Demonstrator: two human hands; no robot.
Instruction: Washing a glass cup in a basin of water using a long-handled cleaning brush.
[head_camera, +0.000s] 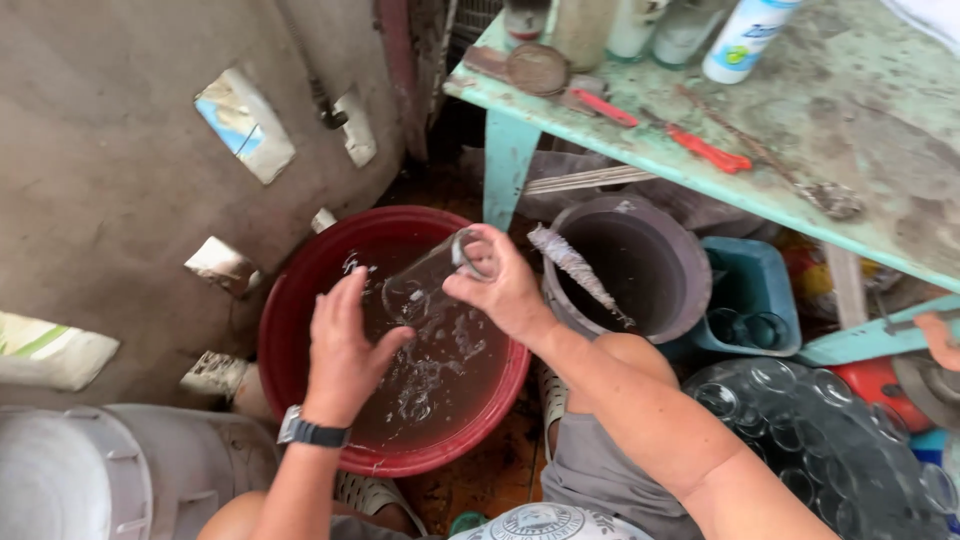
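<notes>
Left hand (345, 345), fingers spread flat, hovers over water in red basin (300, 290), just beside the clear glass (425, 285). Right hand (500, 285) pinches the glass by its rim, tilted over the basin. Right of that: grey bucket (680, 265) with brush (575, 265), green desk (850, 110) above.

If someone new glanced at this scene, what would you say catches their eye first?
First, the red basin of murky water at centre, where the right hand tilts a clear glass over it and the left hand hovers open beside the glass. Next, the grey bucket with a bottle brush to the right, under a worn green table.
</notes>
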